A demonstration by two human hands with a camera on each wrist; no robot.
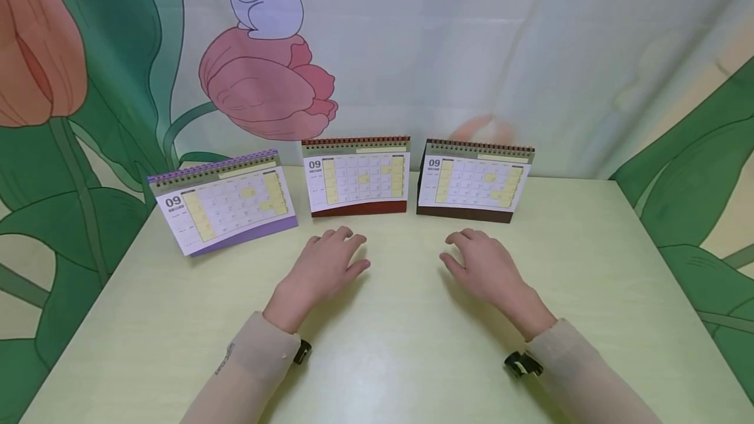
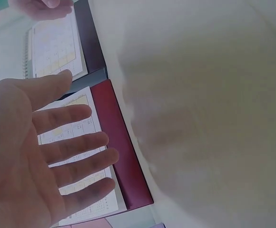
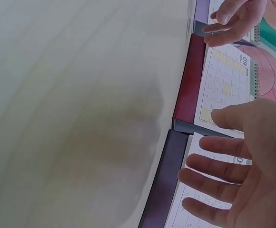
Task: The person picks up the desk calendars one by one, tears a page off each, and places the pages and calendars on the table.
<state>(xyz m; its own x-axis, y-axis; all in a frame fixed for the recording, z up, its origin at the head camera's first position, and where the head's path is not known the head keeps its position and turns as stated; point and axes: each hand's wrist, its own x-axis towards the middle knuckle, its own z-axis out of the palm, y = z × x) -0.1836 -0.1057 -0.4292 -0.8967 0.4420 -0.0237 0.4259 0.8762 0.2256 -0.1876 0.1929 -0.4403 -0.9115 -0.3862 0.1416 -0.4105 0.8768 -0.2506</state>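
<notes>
Left hand and right hand loose over a pale bench

Both hold nothing, fingers apart. Just beyond the left stands a red-based calendar, with a purple-based calendar farther left; beyond the right, a brown-based calendar. Behind, a creased cloth shows printed flowers.

Purple calendar at left, angled inward; red calendar middle; brown calendar just right of it: all spiral-bound, standing, showing 09.
</notes>
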